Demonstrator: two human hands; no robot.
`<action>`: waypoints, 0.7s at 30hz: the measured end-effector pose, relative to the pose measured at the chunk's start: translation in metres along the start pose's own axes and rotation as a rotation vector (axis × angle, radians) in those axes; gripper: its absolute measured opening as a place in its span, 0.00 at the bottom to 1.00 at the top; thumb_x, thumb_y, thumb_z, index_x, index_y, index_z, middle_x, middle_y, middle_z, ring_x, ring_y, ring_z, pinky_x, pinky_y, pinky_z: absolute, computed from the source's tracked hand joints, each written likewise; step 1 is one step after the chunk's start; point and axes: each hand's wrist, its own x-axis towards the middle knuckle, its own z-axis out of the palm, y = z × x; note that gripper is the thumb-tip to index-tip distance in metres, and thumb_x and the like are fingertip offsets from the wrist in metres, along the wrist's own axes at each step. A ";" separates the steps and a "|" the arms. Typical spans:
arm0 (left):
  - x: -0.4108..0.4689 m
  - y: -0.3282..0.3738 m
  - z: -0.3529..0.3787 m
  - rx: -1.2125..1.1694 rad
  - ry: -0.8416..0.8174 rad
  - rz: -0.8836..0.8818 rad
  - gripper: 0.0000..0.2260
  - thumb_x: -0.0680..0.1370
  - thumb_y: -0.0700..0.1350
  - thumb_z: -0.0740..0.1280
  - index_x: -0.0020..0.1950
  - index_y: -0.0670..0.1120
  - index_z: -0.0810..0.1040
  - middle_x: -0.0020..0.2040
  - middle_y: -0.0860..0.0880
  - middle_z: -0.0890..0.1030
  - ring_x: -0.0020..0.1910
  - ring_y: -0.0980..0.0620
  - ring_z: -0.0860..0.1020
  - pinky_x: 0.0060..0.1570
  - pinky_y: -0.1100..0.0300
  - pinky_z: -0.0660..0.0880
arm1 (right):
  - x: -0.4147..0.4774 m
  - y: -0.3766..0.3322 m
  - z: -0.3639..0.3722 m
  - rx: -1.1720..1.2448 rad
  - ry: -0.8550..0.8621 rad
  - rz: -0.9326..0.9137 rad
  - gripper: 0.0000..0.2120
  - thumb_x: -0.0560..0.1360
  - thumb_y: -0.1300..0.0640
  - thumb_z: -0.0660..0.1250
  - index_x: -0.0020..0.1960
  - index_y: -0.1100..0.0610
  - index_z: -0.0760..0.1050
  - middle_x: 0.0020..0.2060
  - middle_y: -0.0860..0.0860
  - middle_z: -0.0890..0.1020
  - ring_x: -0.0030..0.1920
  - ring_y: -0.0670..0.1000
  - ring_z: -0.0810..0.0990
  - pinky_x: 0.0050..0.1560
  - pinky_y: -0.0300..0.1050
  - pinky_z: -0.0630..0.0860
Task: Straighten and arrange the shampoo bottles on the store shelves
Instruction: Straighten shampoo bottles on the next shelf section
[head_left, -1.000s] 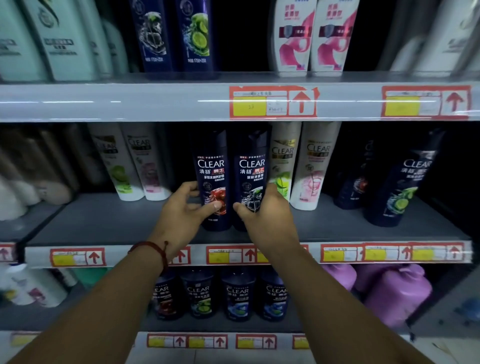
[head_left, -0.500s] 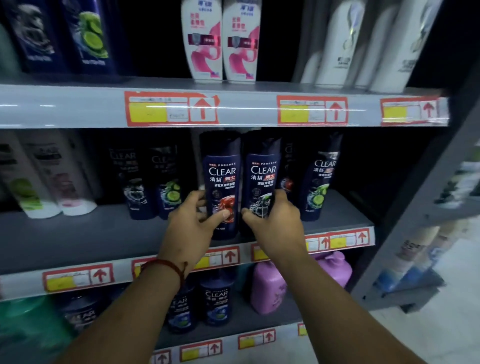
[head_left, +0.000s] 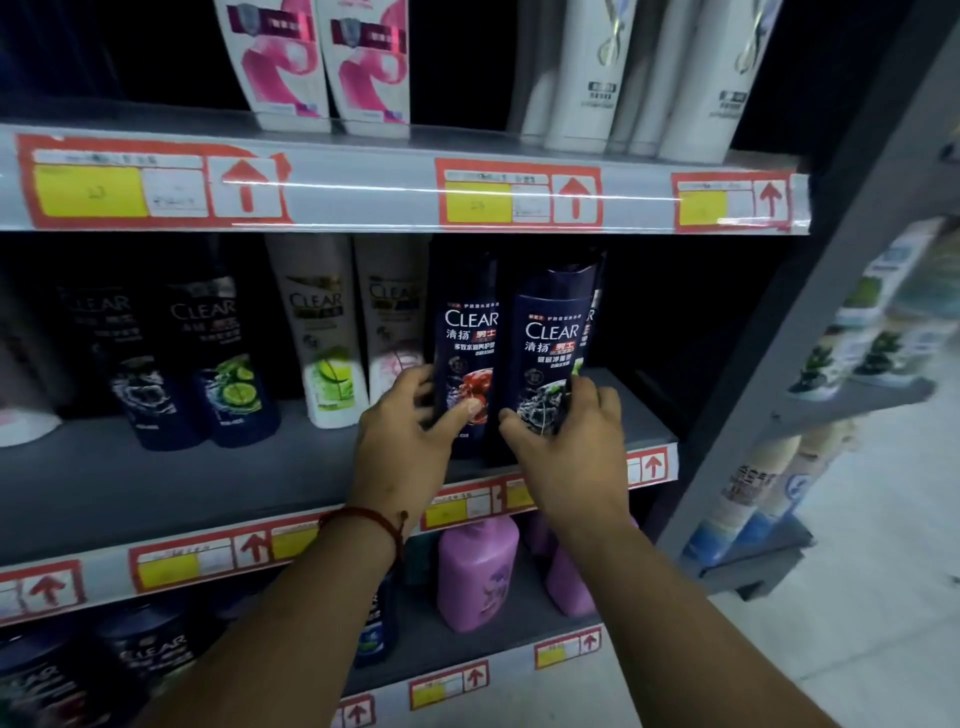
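Hands out front on the middle shelf (head_left: 218, 483): we see our left hand (head_left: 410, 441) clasping the red-label bottle (head_left: 467, 353), right hand (head_left: 566, 441) wrapping the black-label bottle (head_left: 550, 358), arms extended.

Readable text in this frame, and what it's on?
"CLEAR 清扬": navy bottle, red graphic, held by left hand.
"CLEAR 清扬": navy bottle, dark graphic, held by right hand.
"CLEAR": white bottle and dark bottle with lime.
Price tags: red arrows only; print blurred.
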 end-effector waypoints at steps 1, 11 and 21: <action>0.000 0.000 0.005 -0.005 0.002 -0.002 0.17 0.75 0.52 0.73 0.63 0.58 0.75 0.53 0.63 0.80 0.50 0.64 0.80 0.45 0.70 0.77 | 0.001 0.002 -0.001 -0.003 0.005 -0.004 0.26 0.69 0.44 0.73 0.61 0.54 0.72 0.53 0.49 0.70 0.47 0.51 0.75 0.50 0.49 0.77; 0.005 -0.018 0.035 0.130 -0.031 0.038 0.18 0.77 0.47 0.71 0.66 0.56 0.74 0.53 0.64 0.79 0.53 0.67 0.79 0.51 0.66 0.79 | 0.011 0.013 0.000 -0.043 0.040 -0.024 0.25 0.68 0.41 0.71 0.58 0.53 0.70 0.51 0.48 0.69 0.49 0.52 0.75 0.47 0.51 0.78; 0.008 -0.027 0.042 0.220 -0.072 0.058 0.22 0.78 0.55 0.69 0.71 0.58 0.71 0.62 0.56 0.80 0.58 0.57 0.80 0.56 0.50 0.80 | 0.017 0.024 -0.003 -0.053 0.049 -0.032 0.23 0.70 0.44 0.71 0.60 0.54 0.70 0.52 0.48 0.69 0.52 0.53 0.75 0.50 0.53 0.78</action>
